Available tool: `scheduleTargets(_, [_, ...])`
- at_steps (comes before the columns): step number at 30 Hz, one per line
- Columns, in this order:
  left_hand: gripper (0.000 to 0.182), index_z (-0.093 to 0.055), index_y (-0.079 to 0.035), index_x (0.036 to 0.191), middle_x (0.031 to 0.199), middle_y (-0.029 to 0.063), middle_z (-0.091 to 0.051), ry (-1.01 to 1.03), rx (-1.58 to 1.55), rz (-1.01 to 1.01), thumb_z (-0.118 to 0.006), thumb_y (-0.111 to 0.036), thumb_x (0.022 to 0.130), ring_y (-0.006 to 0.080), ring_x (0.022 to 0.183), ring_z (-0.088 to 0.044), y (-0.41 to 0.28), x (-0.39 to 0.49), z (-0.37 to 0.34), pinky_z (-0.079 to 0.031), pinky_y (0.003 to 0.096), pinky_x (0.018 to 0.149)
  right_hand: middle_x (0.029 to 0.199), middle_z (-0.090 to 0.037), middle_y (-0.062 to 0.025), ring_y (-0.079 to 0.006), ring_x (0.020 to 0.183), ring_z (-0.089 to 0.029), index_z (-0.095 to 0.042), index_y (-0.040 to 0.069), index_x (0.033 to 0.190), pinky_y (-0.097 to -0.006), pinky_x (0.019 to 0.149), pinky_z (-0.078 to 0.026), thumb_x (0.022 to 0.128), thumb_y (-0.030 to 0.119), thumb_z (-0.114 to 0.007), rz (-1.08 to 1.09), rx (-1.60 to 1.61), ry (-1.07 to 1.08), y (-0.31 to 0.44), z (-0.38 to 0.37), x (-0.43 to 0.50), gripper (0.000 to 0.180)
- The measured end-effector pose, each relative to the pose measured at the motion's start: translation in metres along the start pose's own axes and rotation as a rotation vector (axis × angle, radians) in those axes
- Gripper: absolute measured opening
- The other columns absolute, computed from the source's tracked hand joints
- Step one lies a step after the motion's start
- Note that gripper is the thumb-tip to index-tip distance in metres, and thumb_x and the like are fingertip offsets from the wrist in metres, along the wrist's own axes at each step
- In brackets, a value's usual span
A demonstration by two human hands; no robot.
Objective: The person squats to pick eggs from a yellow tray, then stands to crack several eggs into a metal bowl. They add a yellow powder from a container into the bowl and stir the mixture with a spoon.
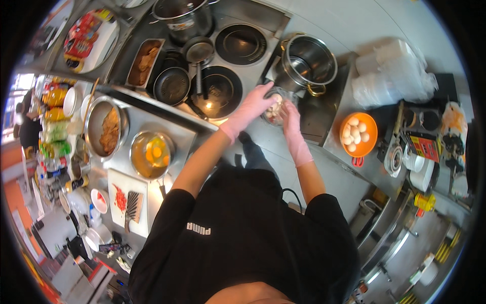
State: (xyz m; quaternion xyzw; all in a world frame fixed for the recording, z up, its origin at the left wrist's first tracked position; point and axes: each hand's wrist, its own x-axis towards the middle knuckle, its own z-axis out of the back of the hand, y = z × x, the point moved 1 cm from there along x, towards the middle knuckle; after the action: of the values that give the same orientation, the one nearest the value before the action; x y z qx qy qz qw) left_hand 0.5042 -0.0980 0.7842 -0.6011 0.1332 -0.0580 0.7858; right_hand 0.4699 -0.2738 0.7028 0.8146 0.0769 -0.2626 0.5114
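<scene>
Both my hands wear pink gloves and meet in front of me, over the gap between stove and side counter. A clear plastic container or bag (274, 114) with pale, roundish pieces of food lies between them. My left hand (255, 104) is on its left side, the fingertips over its top. Along its right side rests my right hand (291, 117). Whether the fingers are closed on it or inside it I cannot tell. Just beyond stands a large steel pot with gold handles (309, 60). An orange bowl of eggs (358, 135) is on the counter at right.
Frying pans (172, 86) and a stockpot (184, 22) crowd the stove. On the left counter are a steel bowl with cracked eggs (152, 155), a bowl of browned food (107, 127), and a cutting board (142, 224) with chopped red pieces and a cleaver (133, 207). A person (29, 129) stands far left.
</scene>
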Motion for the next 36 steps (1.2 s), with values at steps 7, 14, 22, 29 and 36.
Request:
scheduleTargets(7, [0.040, -0.055, 0.000, 0.126, 0.111, 0.0116, -0.063, -0.005, -0.939, 0.387, -0.062, -0.021, 0.092, 0.0194, 0.089, -0.063, 0.004, 0.034, 0.000, -0.052, 0.0312, 0.078, 0.121, -0.060, -0.0113, -0.0190, 0.109, -0.058, -0.058, 0.000, 0.124, -0.0319, 0.096, -0.044, 0.092, 0.017, -0.059, 0.221, -0.415, -0.094, 0.042, 0.034, 0.008, 0.036])
scheduleTargets(14, [0.049, -0.047, 0.000, 0.134, 0.125, 0.0173, -0.057, -0.046, -1.362, 0.223, -0.043, -0.035, 0.101, 0.0274, 0.110, -0.059, -0.021, -0.028, 0.064, -0.047, 0.0435, 0.099, 0.118, -0.058, -0.0112, -0.0317, 0.109, -0.054, -0.056, 0.008, 0.125, -0.0425, 0.095, -0.043, 0.073, 0.020, -0.075, 1.213, -1.083, 0.538, 0.087, -0.108, -0.068, 0.057])
scheduleTargets(22, [0.053, -0.042, -0.003, 0.139, 0.129, 0.0134, -0.054, -0.431, -1.129, 0.111, -0.031, -0.042, 0.104, 0.0238, 0.116, -0.056, -0.043, -0.137, 0.138, -0.048, 0.0354, 0.096, 0.113, -0.061, -0.0054, -0.0283, 0.101, -0.057, -0.058, 0.010, 0.119, -0.0411, 0.089, -0.045, 0.060, 0.018, -0.080, 1.554, -0.937, 0.922, 0.055, -0.227, -0.110, 0.064])
scheduleTargets(29, [0.059, -0.039, 0.000, 0.142, 0.138, 0.0179, -0.048, -0.981, -0.802, 0.020, -0.041, -0.043, 0.101, 0.0234, 0.126, -0.047, -0.010, -0.265, 0.172, -0.034, 0.0355, 0.108, 0.114, -0.060, -0.0146, -0.0335, 0.107, -0.057, -0.056, 0.004, 0.120, -0.0383, 0.095, -0.045, 0.074, 0.011, -0.075, 0.852, -0.703, 1.214, -0.042, -0.291, -0.102, 0.051])
scheduleTargets(36, [0.065, -0.041, 0.004, 0.139, 0.138, 0.0184, -0.048, -1.447, -0.613, 0.071, -0.042, -0.048, 0.099, 0.0258, 0.125, -0.047, 0.002, -0.429, 0.179, -0.034, 0.0388, 0.109, 0.126, -0.055, -0.0151, -0.0338, 0.114, -0.054, -0.051, 0.004, 0.129, -0.0381, 0.098, -0.044, 0.080, 0.010, -0.067, 0.891, -1.133, 1.286, -0.155, -0.342, -0.024, 0.051])
